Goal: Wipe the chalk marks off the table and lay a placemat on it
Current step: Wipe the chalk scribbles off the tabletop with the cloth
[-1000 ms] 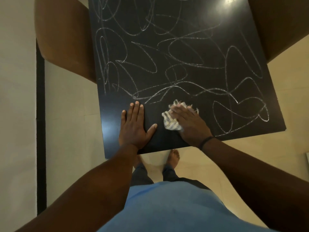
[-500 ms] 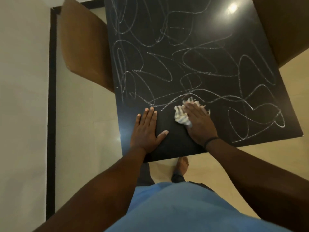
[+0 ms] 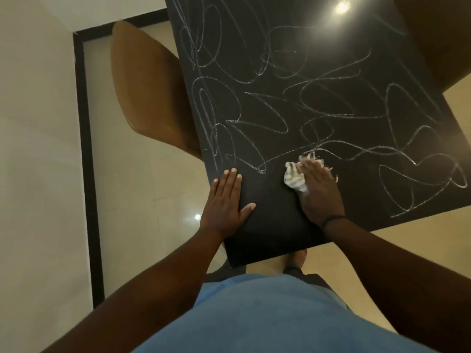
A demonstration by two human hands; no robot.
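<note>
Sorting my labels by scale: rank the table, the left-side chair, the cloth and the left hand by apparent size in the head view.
1. table
2. chair
3. left hand, flat on the table
4. cloth, partly hidden under the right hand, so its full size is unsure

This looks like a home dining corner. A square, glossy black table (image 3: 318,72) stands on pale polished floor tiles (image 3: 142,189), with a tan, smooth-backed chair (image 3: 145,98) pushed against its side and a dark skirting board (image 3: 85,149) edging the cream wall (image 3: 35,149).
</note>
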